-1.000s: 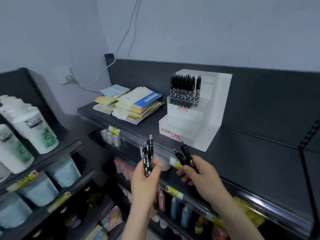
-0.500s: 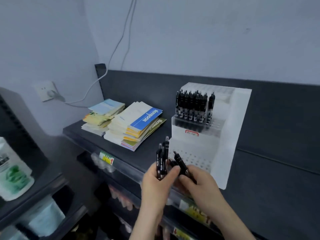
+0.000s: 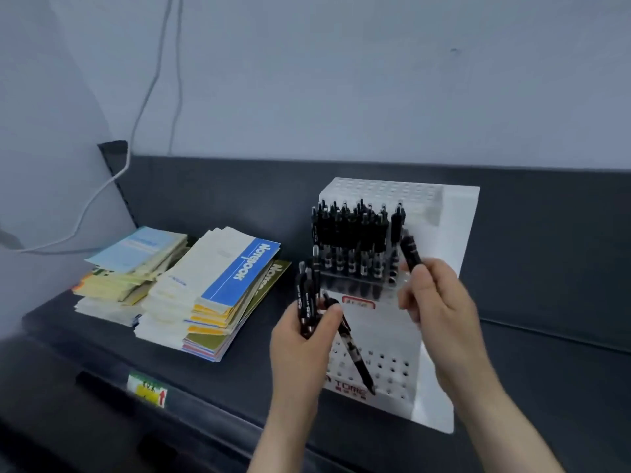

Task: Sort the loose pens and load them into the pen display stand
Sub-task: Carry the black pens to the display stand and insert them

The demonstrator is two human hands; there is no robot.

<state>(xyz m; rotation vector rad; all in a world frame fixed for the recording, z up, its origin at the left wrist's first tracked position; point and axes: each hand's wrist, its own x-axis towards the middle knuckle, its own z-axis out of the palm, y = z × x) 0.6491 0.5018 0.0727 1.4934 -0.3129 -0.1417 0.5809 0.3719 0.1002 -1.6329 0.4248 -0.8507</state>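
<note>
The shelf (image 3: 546, 370) lies bare to the right of the pen display stand (image 3: 454, 233), and a bare strip separates the stand from the notebook stacks (image 3: 218, 288) on its left. The top tier (image 3: 379, 189) and low front tier (image 3: 392, 367) show open holes. Packed pens (image 3: 351, 233) block most of the middle tier. The left grip (image 3: 300, 339) and its slanting pen (image 3: 355, 356) hang over the front tier's left holes. The right grip (image 3: 437, 302), with its single pen (image 3: 411, 254), stands before the row's right end. The back panel (image 3: 546, 216) closes the rear.
</note>
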